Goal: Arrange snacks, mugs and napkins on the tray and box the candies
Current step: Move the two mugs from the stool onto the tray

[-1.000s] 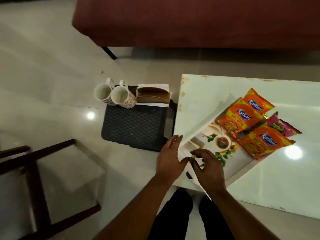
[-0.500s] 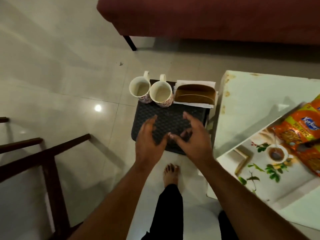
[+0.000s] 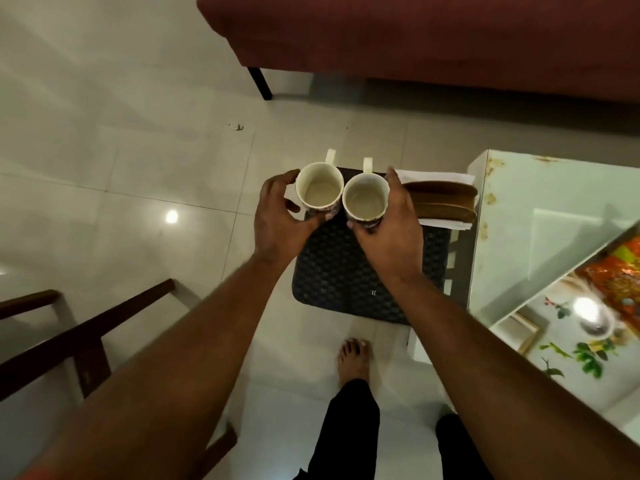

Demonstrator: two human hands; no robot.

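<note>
Two white patterned mugs stand side by side on a dark woven stool (image 3: 346, 282). My left hand (image 3: 277, 216) wraps around the left mug (image 3: 319, 189). My right hand (image 3: 391, 223) wraps around the right mug (image 3: 365, 199). Both mugs look empty, with their handles pointing away from me. A brown napkin holder (image 3: 441, 200) sits on white napkins (image 3: 433, 176) at the stool's right edge. At the far right, a floral tray (image 3: 568, 344) lies on the white table (image 3: 540, 202), with orange snack packets (image 3: 616, 271) on it.
A red sofa (image 3: 415, 36) spans the back. A dark wooden chair frame (image 3: 79, 334) stands at the lower left. My bare foot (image 3: 353, 358) and black trousers are on the tiled floor below the stool.
Both hands left the tray on the table, swung left over the stool, and now close around the two mugs. My view turned left with them.
</note>
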